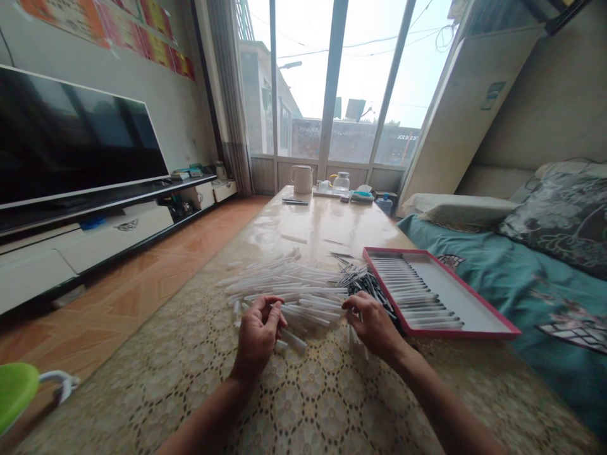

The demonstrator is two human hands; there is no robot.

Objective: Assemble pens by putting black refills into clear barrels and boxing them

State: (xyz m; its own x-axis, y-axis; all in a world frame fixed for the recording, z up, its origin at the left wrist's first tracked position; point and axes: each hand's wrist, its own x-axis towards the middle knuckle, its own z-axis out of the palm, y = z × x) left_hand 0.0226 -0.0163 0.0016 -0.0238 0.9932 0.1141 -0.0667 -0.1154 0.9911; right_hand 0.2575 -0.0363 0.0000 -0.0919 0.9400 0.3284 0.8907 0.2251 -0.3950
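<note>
My left hand (260, 330) is closed, its thumb pressed against curled fingers at the near left of a loose pile of white pen barrels (284, 283). One short white tube (294, 341) shows just below those fingers; whether it is held or lies on the table, I cannot tell. My right hand (372, 321) pinches at the pile's right end, and what is between its fingertips is too small to make out. Under that hand lie a few whitish pieces (356, 341). Beyond it is a heap of dark-tipped thin pen refills (367, 281).
A pink-rimmed shallow box (467, 284) right of the refills holds a row of pens (417, 294). The patterned table (294, 404) reaches toward the window, with a jug (302, 179), a glass pot (341, 182) and a tissue pack (363, 193) at its far end. A teal-covered sofa (474, 253) borders the right side.
</note>
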